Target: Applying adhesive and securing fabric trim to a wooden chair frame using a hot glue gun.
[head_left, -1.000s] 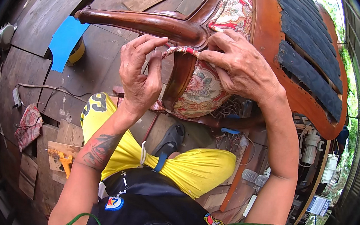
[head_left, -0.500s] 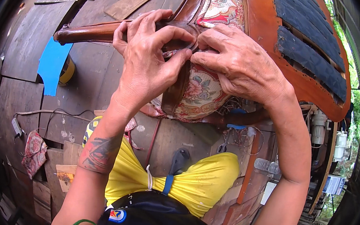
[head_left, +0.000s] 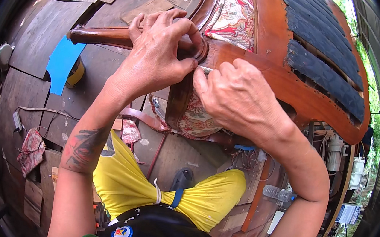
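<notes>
A carved wooden chair [head_left: 267, 48] with red-and-cream floral upholstery [head_left: 233, 19] lies tipped over in front of me. My left hand [head_left: 162, 51] curls its fingers and thumb around the rounded corner where a leg [head_left: 106, 36] meets the frame. Close to that thumb, my right hand [head_left: 240, 98] is closed, thumb against bent fingers, at the edge of a lower floral panel [head_left: 197, 114]. A short pale strip of fabric trim [head_left: 207, 70] shows at its thumb and finger; its own fingers hide the rest.
Dark webbing straps [head_left: 322, 67] cross the chair at right. A blue sheet [head_left: 62, 65] leans by a yellow-and-black can [head_left: 76, 73] at left. A floral scrap [head_left: 32, 152] and cable [head_left: 45, 110] lie on the board floor. A plastic bottle [head_left: 277, 193] lies at right.
My right hand has drawn back slightly and downward, its fingers more curled, uncovering the wood by the corner. My left hand stays at the corner. The view has shifted slightly.
</notes>
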Motion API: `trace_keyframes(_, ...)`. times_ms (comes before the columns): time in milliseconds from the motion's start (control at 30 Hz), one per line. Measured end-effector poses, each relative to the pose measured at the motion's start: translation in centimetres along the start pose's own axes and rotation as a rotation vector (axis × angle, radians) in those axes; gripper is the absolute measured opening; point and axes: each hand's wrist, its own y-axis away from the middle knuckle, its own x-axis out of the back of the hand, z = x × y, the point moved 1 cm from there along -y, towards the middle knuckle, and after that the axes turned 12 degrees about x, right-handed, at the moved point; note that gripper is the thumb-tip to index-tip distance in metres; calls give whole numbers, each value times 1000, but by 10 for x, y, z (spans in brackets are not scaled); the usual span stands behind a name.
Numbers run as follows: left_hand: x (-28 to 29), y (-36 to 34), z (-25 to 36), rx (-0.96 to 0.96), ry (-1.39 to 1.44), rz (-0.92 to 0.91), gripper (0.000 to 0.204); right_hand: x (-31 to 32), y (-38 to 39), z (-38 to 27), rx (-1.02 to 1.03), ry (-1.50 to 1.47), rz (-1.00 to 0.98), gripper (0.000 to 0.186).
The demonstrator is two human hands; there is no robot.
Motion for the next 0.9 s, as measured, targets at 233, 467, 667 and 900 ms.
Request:
trace_keyframes(233, 3, -6, 7, -39, -145, 11, 39, 0, -2, -40, -192, 32, 14, 42)
trace_keyframes(467, -5, 16, 24, -160, -43, 120, 17, -3, 39, -68, -374, -512, 303, 40)
trace_keyframes(667, -17, 30, 22, -251, 17, 191, 18, -25, 60, -96, -503, -709, 553, 33)
trace_keyframes(900, -29, 43, 31, -246, -120, 359, 30, -61, 60, -139, -440, -949, 1045, 35)
